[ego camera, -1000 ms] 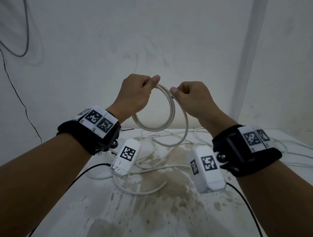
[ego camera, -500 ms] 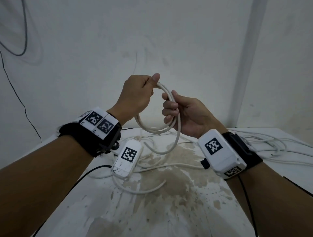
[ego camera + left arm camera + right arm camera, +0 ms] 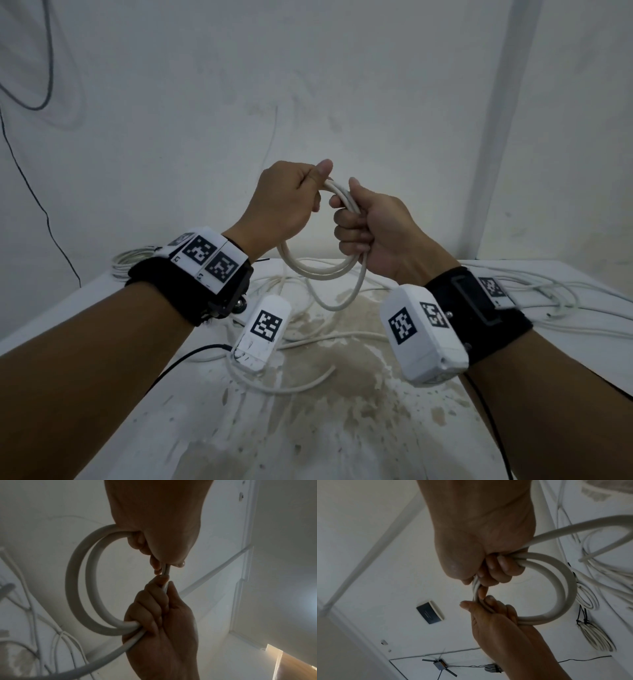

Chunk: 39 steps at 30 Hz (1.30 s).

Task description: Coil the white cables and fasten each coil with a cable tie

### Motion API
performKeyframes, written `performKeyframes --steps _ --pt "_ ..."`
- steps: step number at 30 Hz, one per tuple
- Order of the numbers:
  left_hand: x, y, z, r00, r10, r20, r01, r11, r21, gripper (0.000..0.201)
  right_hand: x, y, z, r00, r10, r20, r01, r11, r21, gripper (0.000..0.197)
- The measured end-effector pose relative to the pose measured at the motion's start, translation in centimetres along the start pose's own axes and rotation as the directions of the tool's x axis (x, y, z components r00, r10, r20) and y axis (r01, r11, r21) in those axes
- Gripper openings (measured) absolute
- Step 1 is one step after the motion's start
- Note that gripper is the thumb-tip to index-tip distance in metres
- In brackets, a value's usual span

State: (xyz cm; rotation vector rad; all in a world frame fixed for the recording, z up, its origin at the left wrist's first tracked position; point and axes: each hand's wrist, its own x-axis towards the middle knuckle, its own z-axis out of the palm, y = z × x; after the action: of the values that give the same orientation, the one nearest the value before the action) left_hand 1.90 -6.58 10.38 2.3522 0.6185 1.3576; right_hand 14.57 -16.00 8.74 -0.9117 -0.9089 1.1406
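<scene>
A white cable coil [image 3: 317,270] of a few loops hangs in the air above the table. My left hand [image 3: 291,202] grips its top, thumb on the strands. My right hand [image 3: 363,222] wraps its fingers round the same loops just to the right. In the left wrist view the coil [image 3: 80,588] curves between the left hand [image 3: 154,540] above and the right hand [image 3: 159,615] below. The right wrist view shows the coil [image 3: 563,588] held by the right hand [image 3: 488,568] and left hand [image 3: 493,615]. The cable's loose tail [image 3: 339,301] droops to the table.
The stained white table [image 3: 308,428] carries loose white cable [image 3: 284,387] in the middle and more white cables [image 3: 565,301] at the right. A cable bundle [image 3: 130,260] lies at the far left corner. Black wires [image 3: 185,359] trail from my wrist units. A wall stands close behind.
My right hand has turned over and risen, closing its fingers round the coil beside the left hand. The left hand has kept its grip in place.
</scene>
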Motion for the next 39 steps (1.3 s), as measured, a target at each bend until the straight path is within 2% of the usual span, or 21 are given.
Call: performKeyframes --steps 3,8,10,12,13,14,15,16,17,18,19,20,21,22,23,26,30,32,35,39 --pt "-0.4 -0.1 0.3 0.997 0.007 -0.074 -0.01 0.999 -0.032 0.047 0.1 0.2 0.4 0.998 -0.049 -0.043 0.046 0.997 -0.07 0.046" --pt "-1.0 0.2 0.7 0.996 -0.08 -0.042 0.073 0.987 -0.143 0.042 0.1 0.3 0.1 0.996 -0.036 -0.079 0.031 0.997 -0.067 0.04" --pt "-0.7 0.0 0.7 0.985 -0.118 -0.123 0.107 0.99 -0.091 0.041 0.4 0.5 0.0 0.981 -0.082 -0.175 0.082 0.997 -0.011 0.038" --pt "-0.8 0.3 0.1 0.962 -0.134 -0.239 0.136 0.991 -0.008 0.036 0.7 0.4 -0.5 0.942 -0.137 -0.305 0.177 0.979 0.105 0.04" --pt "-1.2 0.6 -0.1 0.961 -0.137 -0.242 0.148 0.989 0.028 0.04 0.9 0.3 -0.8 0.919 -0.158 -0.362 0.23 0.959 0.166 0.041" --pt "-1.7 1.0 -0.2 0.973 -0.162 -0.165 0.174 0.983 0.056 0.048 1.0 0.1 -1.2 0.898 -0.177 -0.404 0.285 0.932 0.224 0.042" --pt "-2.6 1.7 -0.1 0.971 -0.237 -0.018 0.237 0.969 0.07 0.055 1.1 0.0 -1.5 0.881 -0.195 -0.431 0.336 0.899 0.28 0.043" --pt "-3.6 2.2 0.3 0.92 -0.349 0.177 0.344 0.937 0.06 0.059 1.2 -0.2 -1.6 0.87 -0.211 -0.445 0.38 0.862 0.334 0.043" --pt "-4.5 2.8 0.8 0.808 -0.458 0.371 0.482 0.876 0.032 0.06 1.3 -0.3 -1.7 0.865 -0.225 -0.448 0.414 0.825 0.385 0.044" --pt "-5.1 3.2 1.4 0.685 -0.525 0.505 0.621 0.784 -0.027 0.062 1.4 -0.3 -1.7 0.866 -0.233 -0.443 0.433 0.793 0.429 0.045" --pt "-5.3 3.3 1.9 0.61 -0.558 0.563 0.737 0.661 -0.143 0.061 1.4 -0.2 -1.4 0.87 -0.237 -0.432 0.439 0.771 0.461 0.045" --pt "-5.1 3.3 2.3 0.599 -0.58 0.552 0.793 0.526 -0.307 0.058 1.4 -0.1 -1.2 0.876 -0.239 -0.42 0.438 0.759 0.481 0.045" --pt "-4.7 3.1 2.7 0.625 -0.61 0.487 0.775 0.409 -0.482 0.051 1.3 0.1 -1.0 0.88 -0.239 -0.411 0.433 0.759 0.486 0.046" --pt "-4.3 3.0 2.8 0.661 -0.644 0.385 0.702 0.35 -0.62 0.042 1.2 0.4 -0.8 0.882 -0.237 -0.407 0.425 0.771 0.474 0.046" --pt "-3.8 2.8 2.8 0.69 -0.669 0.277 0.621 0.349 -0.702 0.034 1.1 0.7 -0.7 0.882 -0.233 -0.41 0.417 0.791 0.447 0.045" --pt "-2.8 2.5 2.6 0.765 -0.642 0.054 0.482 0.515 -0.709 0.024 0.7 1.3 -0.5 0.875 -0.223 -0.43 0.39 0.85 0.353 0.044" --pt "-2.8 2.4 2.3 0.851 -0.518 -0.087 0.4 0.746 -0.533 0.029 0.6 1.5 -0.2 0.871 -0.217 -0.441 0.371 0.879 0.3 0.043" --pt "-2.7 2.3 2.2 0.86 -0.49 -0.142 0.365 0.785 -0.501 0.026 0.6 1.8 -0.1 0.878 -0.203 -0.433 0.35 0.89 0.293 0.043" --pt "-2.6 2.1 2.1 0.843 -0.495 -0.211 0.347 0.799 -0.491 0.024 0.7 2.6 0.0 0.902 -0.168 -0.397 0.315 0.886 0.341 0.044" --pt "-2.7 1.5 1.9 0.758 -0.594 -0.269 0.377 0.737 -0.561 0.022 0.8 2.6 -0.5 0.92 -0.145 -0.364 0.313 0.831 0.459 0.044"
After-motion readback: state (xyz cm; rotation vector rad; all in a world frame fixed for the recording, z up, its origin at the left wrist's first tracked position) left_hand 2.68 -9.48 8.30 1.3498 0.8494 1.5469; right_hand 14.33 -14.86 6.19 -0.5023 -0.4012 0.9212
